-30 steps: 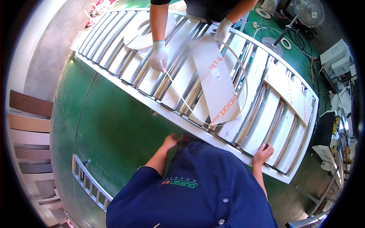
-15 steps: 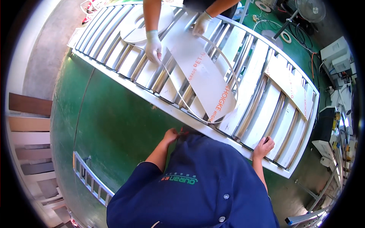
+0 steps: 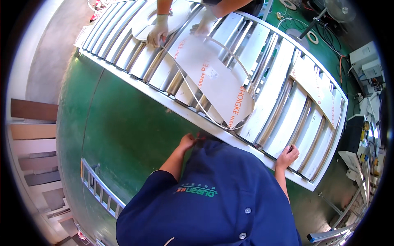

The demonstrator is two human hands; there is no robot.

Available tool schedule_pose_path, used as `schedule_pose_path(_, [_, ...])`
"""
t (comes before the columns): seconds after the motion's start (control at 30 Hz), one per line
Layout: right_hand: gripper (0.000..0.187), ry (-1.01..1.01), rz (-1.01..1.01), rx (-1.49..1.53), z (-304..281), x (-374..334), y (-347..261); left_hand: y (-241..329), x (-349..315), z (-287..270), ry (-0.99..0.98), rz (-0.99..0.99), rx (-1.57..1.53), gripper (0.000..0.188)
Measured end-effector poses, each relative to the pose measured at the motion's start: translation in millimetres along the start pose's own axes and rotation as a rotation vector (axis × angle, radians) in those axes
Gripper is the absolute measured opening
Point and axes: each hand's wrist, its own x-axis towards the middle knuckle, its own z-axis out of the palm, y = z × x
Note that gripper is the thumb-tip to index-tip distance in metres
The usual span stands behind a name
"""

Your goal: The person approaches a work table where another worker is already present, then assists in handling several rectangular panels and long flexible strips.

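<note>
Boards point(image 3: 34, 132): lie in a row at the far left, brown, tan, pinkish and grey.
Metal ladder point(image 3: 103, 184): rests on the green floor point(image 3: 123, 117), well apart from both hands.
Roller surface point(image 3: 180, 109): slants down to the right, with the near rail running between body and sheets.
White roll point(image 3: 179, 19): lies flat at the far edge, partly hidden by a co-worker's arm.
Gloved hand, leftmost point(image 3: 158, 32): belongs to the co-worker; bent at the fingers, right at one end of a thin band.
Left hand point(image 3: 188, 141): curled inward in front of the body, just short of the near rail; cannot tell whether grasping anything.
Gloved hand, farther right point(image 3: 204, 23): also the co-worker's; blurred, near the band's other end, grip impossible to tell.
White sheet point(image 3: 215, 82): lies aslant over the rollers, marked with orange print, between the co-worker and the near rail.
Pale band point(image 3: 254, 96): loops around the sheet, passing close by its lower end.
Right hand point(image 3: 286, 156): bent at the fingers and resting on the near rail; cannot tell whether clenched round anything.
Second sheet point(image 3: 314, 91): lies across the rollers beyond the right hand.
Tape ring point(image 3: 312, 38): lies on the floor past the far edge, near loose cables point(image 3: 328, 47).
Pale boxes point(image 3: 364, 61): stand at the far right.
</note>
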Motion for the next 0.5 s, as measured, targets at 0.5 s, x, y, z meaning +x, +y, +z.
schedule_pose_path(0.5, [0.029, -0.012, -0.003, -0.016, 1.4, -0.2, -0.2, 3.0, 3.6, -0.1, -0.019, -0.036, 0.019, 0.017])
